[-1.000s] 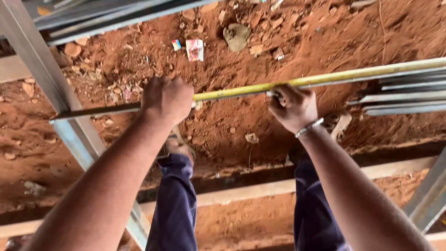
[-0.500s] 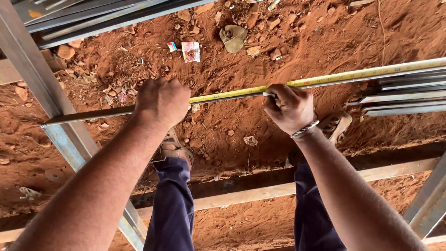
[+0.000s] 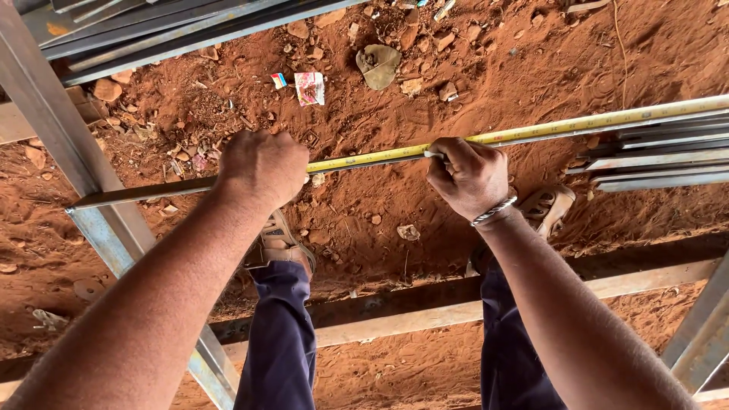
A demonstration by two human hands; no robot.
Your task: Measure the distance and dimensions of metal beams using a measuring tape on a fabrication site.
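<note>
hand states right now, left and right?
Left hand: closed around the long metal bar.
Right hand: closed, pinching the yellow measuring tape against the bar.

On the red-brown dusty soil (image 3: 531,45) lie a torn red-and-white paper wrapper (image 3: 309,87), a flat grey-green stone (image 3: 377,65) and grey steel bars (image 3: 152,30).

Right hand (image 3: 469,176) sliding leftward along the yellow measuring tape (image 3: 531,132), left hand (image 3: 262,165) creeping slightly left on the metal bar (image 3: 137,194)
</note>
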